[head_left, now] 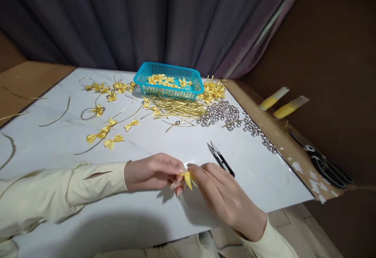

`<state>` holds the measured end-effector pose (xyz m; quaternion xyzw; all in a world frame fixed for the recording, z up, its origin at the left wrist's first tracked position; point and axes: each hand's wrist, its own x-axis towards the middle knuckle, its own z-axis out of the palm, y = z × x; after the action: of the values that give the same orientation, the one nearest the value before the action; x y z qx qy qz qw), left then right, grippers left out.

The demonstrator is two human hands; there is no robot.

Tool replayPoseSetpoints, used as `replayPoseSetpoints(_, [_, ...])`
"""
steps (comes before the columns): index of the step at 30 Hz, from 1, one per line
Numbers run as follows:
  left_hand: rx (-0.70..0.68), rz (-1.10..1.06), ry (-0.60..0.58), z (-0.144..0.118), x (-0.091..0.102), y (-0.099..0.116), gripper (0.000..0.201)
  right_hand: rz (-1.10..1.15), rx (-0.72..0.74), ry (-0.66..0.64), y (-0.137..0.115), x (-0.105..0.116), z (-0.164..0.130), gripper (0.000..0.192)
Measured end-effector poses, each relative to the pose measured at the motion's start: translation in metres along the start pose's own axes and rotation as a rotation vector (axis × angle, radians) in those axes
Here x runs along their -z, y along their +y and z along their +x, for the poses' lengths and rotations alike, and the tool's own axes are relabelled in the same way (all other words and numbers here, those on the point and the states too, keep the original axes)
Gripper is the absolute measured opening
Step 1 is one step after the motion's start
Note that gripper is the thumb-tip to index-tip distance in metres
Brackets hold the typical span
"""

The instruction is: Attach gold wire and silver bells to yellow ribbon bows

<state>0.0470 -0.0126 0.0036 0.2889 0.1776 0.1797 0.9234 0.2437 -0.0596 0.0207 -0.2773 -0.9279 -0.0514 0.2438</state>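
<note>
1. Left hand (152, 172) and right hand (223, 195) meet near the front edge of the bench (164, 148); the fingertips of both pinch one small yellow ribbon bow (188, 179), held just above the surface.
2. Black thread snips (221, 158) lie just beyond the right hand, apart from it.
3. Open room: a bare strip of white surface lies between the hands and the loose yellow bows (105, 132) at the left middle; the front right corner is also bare.
4. Far edge: a blue basket (169, 81) holding more bows stands against the curtain (147, 19), with a bundle of gold wires (179, 108) just in front of it.
5. Right edge: silver beads (223, 113) spread from the centre in a line along the rim.
6. Beyond that rim, on a brown ledge (258, 105), lie two yellow tubes (282, 103) and black scissors (329, 166) amid white paper scraps.
7. Left: wire loops with bows (94, 111) and stray gold wire pieces (57, 118) lie well apart.
</note>
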Motion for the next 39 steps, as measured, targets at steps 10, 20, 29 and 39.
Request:
replayPoseSetpoints(10, [-0.027,0.114,-0.006,-0.002,-0.004,0.005,0.022,0.024,0.013,0.105,-0.001,-0.005,-0.001,0.034])
replayPoseSetpoints(20, [-0.034,0.387,0.051,-0.005,-0.007,0.016,0.008,-0.078,0.092,0.054,-0.001,0.009,0.005,0.03])
replayPoseSetpoints(29, [0.016,0.34,-0.025,-0.01,-0.01,0.019,0.007,-0.019,0.164,0.228,-0.002,-0.003,-0.001,0.032])
replayPoseSetpoints(39, [-0.046,0.369,0.026,-0.01,-0.016,0.02,0.008,-0.155,0.232,0.174,0.002,0.006,0.003,0.029])
